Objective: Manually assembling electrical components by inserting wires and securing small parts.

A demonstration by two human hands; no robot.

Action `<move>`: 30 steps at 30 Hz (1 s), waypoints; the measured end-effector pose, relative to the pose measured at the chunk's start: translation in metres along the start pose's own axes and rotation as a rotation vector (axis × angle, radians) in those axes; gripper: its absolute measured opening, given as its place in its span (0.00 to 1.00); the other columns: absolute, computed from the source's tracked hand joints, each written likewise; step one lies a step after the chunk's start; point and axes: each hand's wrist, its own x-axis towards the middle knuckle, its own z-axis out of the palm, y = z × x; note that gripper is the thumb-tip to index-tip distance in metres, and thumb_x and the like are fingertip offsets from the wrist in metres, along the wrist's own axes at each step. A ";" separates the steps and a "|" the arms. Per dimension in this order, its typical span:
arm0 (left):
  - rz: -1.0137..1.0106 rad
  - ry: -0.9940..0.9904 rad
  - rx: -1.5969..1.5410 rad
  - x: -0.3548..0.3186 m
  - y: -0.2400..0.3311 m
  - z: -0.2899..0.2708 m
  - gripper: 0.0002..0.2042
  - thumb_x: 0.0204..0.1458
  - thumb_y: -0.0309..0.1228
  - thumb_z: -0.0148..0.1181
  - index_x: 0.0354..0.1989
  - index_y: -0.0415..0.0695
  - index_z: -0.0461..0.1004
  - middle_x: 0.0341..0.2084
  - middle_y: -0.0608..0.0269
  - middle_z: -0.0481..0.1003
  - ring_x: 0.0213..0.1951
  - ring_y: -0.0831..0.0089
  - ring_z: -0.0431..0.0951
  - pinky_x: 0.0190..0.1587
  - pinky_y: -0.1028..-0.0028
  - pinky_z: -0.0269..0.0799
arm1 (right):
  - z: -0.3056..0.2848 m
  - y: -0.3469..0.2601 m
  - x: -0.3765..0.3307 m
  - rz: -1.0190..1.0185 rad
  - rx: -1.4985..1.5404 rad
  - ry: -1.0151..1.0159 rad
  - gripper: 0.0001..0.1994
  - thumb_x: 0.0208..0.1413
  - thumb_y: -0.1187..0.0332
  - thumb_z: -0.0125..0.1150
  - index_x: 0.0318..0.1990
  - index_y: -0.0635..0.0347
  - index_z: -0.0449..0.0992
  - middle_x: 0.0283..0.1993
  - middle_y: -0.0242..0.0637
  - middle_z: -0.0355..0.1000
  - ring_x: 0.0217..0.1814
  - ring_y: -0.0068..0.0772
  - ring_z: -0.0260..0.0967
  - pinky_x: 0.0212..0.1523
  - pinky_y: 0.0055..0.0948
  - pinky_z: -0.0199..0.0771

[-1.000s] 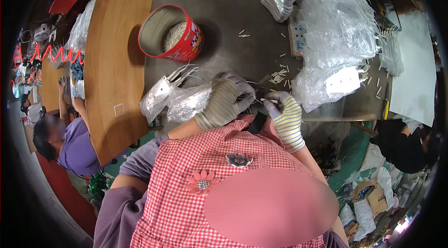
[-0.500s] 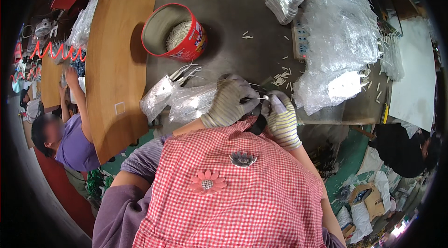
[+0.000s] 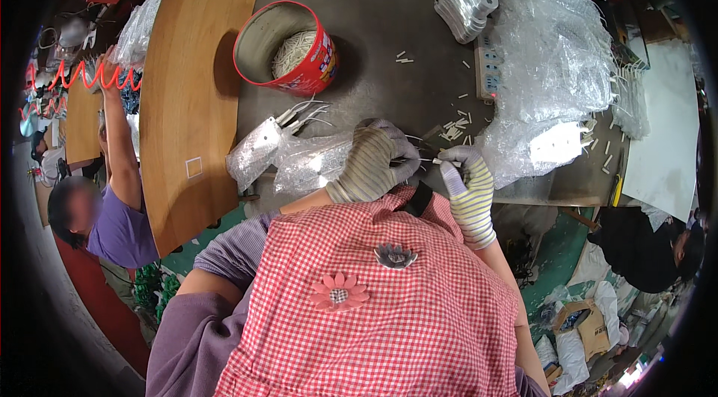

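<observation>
My left hand [image 3: 376,161], in a striped knitted glove, is closed on a thin white wire [image 3: 424,160] that sticks out past its fingertips. Just right of it, my gloved right hand [image 3: 471,186] pinches a short white tube [image 3: 447,163] between thumb and fingers, close to the wire's end. Whether the wire enters the tube is too small to tell. Beside my left hand lie a plastic-wrapped pack [image 3: 310,163] and another wrapped flat part [image 3: 255,152] with white wires at its top. Loose white tubes [image 3: 454,128] are scattered beyond my right hand.
A red bucket [image 3: 323,72] holding many white tubes stands at the far left of the dark table [image 3: 374,23]. Plastic-wrapped packs [image 3: 550,60] pile up on the right beside a power strip [image 3: 488,68]. A wooden board [image 3: 183,98] borders the left; a co-worker [image 3: 120,225] sits beyond it.
My right hand has moved slightly right and its fingers have opened out around the white tube, which now shows more clearly. The co-worker's arm has reached farther up. The view has shifted a little.
</observation>
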 end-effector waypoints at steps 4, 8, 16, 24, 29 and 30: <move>-0.014 -0.112 0.014 -0.002 0.002 -0.009 0.10 0.39 0.35 0.70 0.30 0.46 0.81 0.28 0.62 0.78 0.38 0.60 0.75 0.48 0.60 0.67 | 0.009 -0.011 0.006 -0.135 -0.196 -0.059 0.09 0.50 0.80 0.62 0.39 0.60 0.77 0.37 0.39 0.73 0.38 0.33 0.73 0.41 0.27 0.72; -0.031 -0.169 0.345 -0.012 0.005 -0.027 0.25 0.36 0.39 0.70 0.47 0.47 0.77 0.44 0.57 0.75 0.49 0.55 0.70 0.55 0.57 0.64 | 0.013 -0.016 0.010 -0.023 -0.222 -0.211 0.10 0.48 0.79 0.64 0.39 0.60 0.77 0.38 0.41 0.74 0.39 0.40 0.75 0.41 0.32 0.74; -0.388 -0.156 0.650 -0.054 0.000 -0.066 0.43 0.27 0.51 0.72 0.59 0.49 0.70 0.53 0.52 0.69 0.55 0.49 0.65 0.58 0.48 0.60 | 0.038 -0.013 0.025 -0.219 -0.556 -0.439 0.10 0.50 0.69 0.65 0.41 0.59 0.78 0.35 0.46 0.78 0.40 0.47 0.76 0.41 0.41 0.74; -0.271 -0.078 0.620 -0.060 -0.001 -0.066 0.37 0.27 0.48 0.72 0.52 0.45 0.76 0.45 0.50 0.74 0.46 0.53 0.75 0.54 0.55 0.68 | 0.051 -0.006 0.026 -0.366 -0.416 -0.346 0.07 0.52 0.71 0.62 0.38 0.61 0.77 0.38 0.45 0.77 0.42 0.49 0.74 0.43 0.42 0.73; -0.254 -0.064 0.536 -0.062 0.010 -0.072 0.31 0.33 0.45 0.71 0.49 0.44 0.77 0.42 0.52 0.75 0.48 0.53 0.74 0.51 0.56 0.69 | 0.048 -0.015 0.030 -0.443 -0.562 -0.421 0.07 0.51 0.71 0.61 0.38 0.60 0.79 0.36 0.41 0.76 0.41 0.48 0.72 0.44 0.44 0.71; -0.254 -0.063 0.536 -0.062 0.011 -0.072 0.31 0.33 0.45 0.71 0.49 0.44 0.77 0.42 0.52 0.75 0.48 0.53 0.74 0.51 0.56 0.69 | 0.047 -0.015 0.029 -0.399 -0.476 -0.406 0.08 0.52 0.70 0.61 0.38 0.61 0.80 0.36 0.42 0.77 0.41 0.48 0.73 0.45 0.42 0.71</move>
